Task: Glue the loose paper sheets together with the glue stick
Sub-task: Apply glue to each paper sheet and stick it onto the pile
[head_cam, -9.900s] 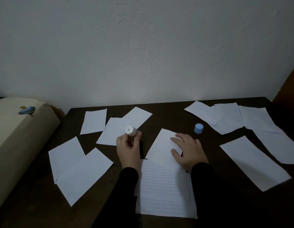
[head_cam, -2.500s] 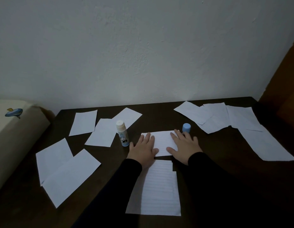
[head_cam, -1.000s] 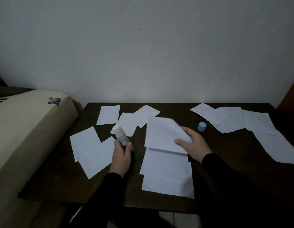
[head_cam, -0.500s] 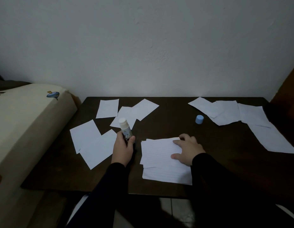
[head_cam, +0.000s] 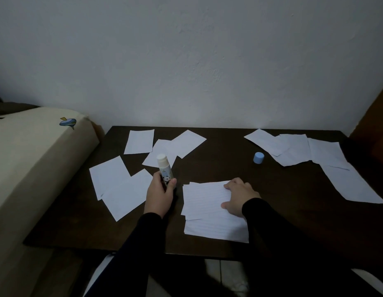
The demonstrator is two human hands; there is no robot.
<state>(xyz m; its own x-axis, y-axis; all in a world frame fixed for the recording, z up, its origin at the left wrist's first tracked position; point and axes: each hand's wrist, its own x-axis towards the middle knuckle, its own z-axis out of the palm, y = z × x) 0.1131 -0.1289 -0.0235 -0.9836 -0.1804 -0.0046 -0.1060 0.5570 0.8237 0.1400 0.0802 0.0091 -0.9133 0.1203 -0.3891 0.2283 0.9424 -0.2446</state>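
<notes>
My left hand [head_cam: 159, 195] grips the uncapped white glue stick [head_cam: 164, 169] upright, its white tip pointing up, just left of the lined paper stack [head_cam: 205, 203]. That stack lies at the front middle of the dark table [head_cam: 224, 168]. On the stack's right side my right hand [head_cam: 238, 197] rests, fingers spread and pressing the top sheet down. The glue stick's blue cap [head_cam: 258, 157] stands alone on the table, behind and right of the stack.
Several loose white sheets [head_cam: 120, 187] lie at the left and back left. More loose sheets [head_cam: 327, 155] spread along the right side. A beige cushioned piece of furniture [head_cam: 32, 168] borders the table's left edge. A white wall rises behind.
My right hand has laid the lifted sheets flat onto the lined stack and now presses them. My left hand picked the glue stick off the table and keeps holding it upright.
</notes>
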